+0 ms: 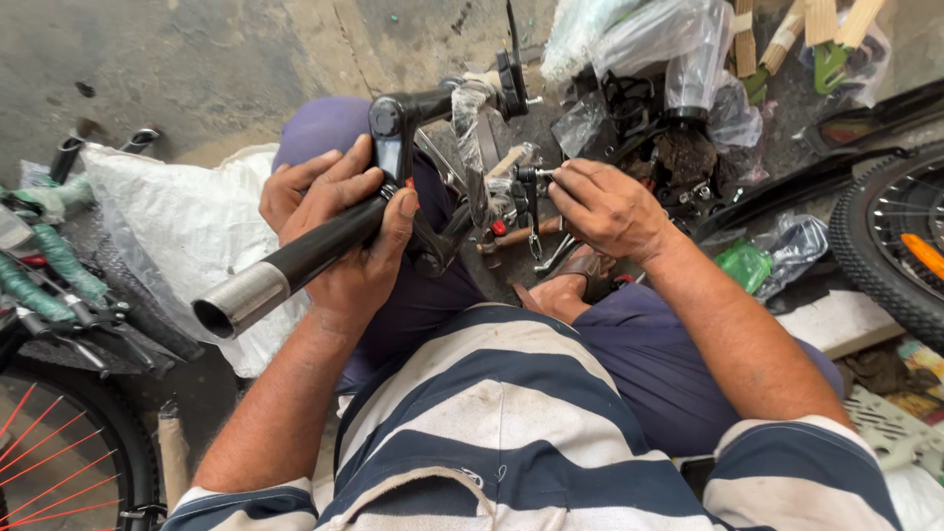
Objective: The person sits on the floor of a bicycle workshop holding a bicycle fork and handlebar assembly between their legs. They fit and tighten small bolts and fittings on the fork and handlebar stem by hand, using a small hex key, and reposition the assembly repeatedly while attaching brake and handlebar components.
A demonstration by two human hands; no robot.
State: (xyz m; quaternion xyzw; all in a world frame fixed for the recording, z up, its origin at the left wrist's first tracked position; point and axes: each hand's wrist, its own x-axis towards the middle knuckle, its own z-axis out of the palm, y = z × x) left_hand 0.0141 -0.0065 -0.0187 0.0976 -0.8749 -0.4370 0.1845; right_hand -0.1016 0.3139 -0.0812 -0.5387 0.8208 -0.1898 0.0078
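My left hand (344,231) grips a black bicycle handlebar stem (295,261) with a bare metal lower tube end pointing toward me at the left. The stem's clamp head (391,123) sits above my fingers, with handlebar parts wrapped in clear plastic (472,108) beyond it. My right hand (610,206) pinches a small black clamp fitting with a bolt (531,179) next to the wrapped handlebar. I sit cross-legged in purple trousers and a striped shirt, with the parts over my lap.
A white woven sack (187,231) lies left. Bicycle wheels stand at the lower left (59,462) and far right (885,246). Plastic-wrapped parts (669,49), a green packet (744,264), wooden pieces (816,25) and green-wrapped bike parts (49,265) crowd the concrete floor.
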